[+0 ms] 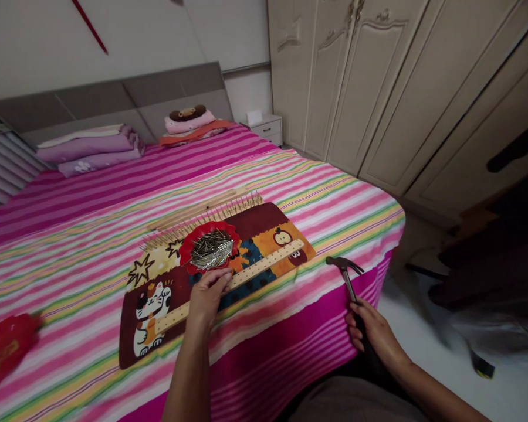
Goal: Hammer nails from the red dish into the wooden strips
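Observation:
My right hand point(372, 331) grips a claw hammer point(348, 281) by its dark handle, its head raised near the bed's edge. My left hand point(209, 293) is over a wooden strip point(264, 266) with a row of small holes or nail points along it. The left thumb and fingertips are pinched together; whatever is between them is too small to make out. Just beyond that hand stands a red scalloped bowl point(185, 253) of loose nails point(213, 247). Strip and bowl rest on a patterned mat point(154, 293) with a cartoon cat.
Behind the bowl lie wooden strips with many nails point(246, 205) standing up. The mat is on a striped bedspread point(317, 187). A red plastic item point(9, 346) is at left. Folded bedding point(92, 149) sits by the headboard point(158, 97); wardrobes point(356, 76) line the right.

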### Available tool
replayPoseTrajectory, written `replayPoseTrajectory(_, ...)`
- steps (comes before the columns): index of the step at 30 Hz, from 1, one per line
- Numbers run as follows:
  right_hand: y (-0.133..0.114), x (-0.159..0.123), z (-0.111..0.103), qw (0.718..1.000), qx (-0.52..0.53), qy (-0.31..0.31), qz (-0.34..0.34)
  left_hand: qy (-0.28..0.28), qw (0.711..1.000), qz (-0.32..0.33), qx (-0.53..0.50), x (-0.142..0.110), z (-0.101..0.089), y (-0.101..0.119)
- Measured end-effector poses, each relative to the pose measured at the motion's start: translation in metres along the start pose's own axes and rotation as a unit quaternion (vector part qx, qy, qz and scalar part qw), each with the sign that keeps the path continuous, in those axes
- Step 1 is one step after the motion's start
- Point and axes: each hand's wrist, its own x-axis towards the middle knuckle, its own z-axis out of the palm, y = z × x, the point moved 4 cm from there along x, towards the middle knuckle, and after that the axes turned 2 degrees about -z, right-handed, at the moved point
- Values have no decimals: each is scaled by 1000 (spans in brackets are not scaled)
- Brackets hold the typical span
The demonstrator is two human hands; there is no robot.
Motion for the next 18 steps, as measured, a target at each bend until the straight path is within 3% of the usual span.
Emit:
replayPoseTrajectory(7,-1,0,0,1000,-1,2,5,48,998,24,19,17,23,-25)
replayPoseTrajectory(18,-2,-1,1,1000,-15,13,-7,73,978,105,162,20,30,-27)
